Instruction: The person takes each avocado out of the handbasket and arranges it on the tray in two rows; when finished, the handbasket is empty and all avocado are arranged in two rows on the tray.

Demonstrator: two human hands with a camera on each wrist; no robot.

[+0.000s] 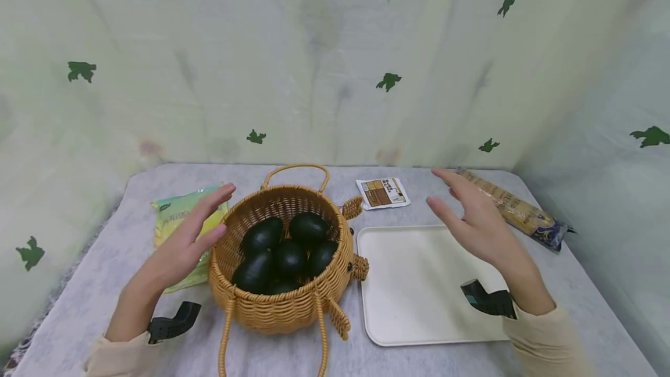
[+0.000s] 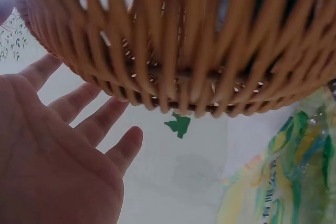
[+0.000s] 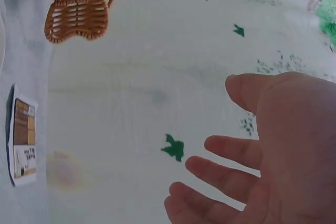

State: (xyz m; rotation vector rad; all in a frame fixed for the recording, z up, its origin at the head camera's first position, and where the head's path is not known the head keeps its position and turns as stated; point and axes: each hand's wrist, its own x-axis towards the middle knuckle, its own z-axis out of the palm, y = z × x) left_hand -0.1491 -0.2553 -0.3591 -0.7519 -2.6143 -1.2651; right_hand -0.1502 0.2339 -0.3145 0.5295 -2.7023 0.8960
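Note:
A round wicker basket (image 1: 280,311) with looped handles stands left of centre, with several dark green avocados (image 1: 290,258) inside. My left hand (image 1: 180,252) is raised at the basket's left side, fingers straight and nothing in its grasp; in the left wrist view its fingertips overlap the basket's woven wall (image 2: 173,51). Over the right part of a white rectangular tray (image 1: 419,290) hovers my right hand (image 1: 478,226), thumb and fingers spread, holding nothing. The right wrist view shows that hand's bare palm (image 3: 294,145) well apart from the basket.
Partly behind my left hand lies a yellow-green plastic packet (image 1: 173,217). A small white and brown packet (image 1: 384,192) rests behind the tray. Toward the table's right edge lies a long golden-brown package (image 1: 515,205). A leaf-printed cloth (image 1: 314,74) hangs behind the table.

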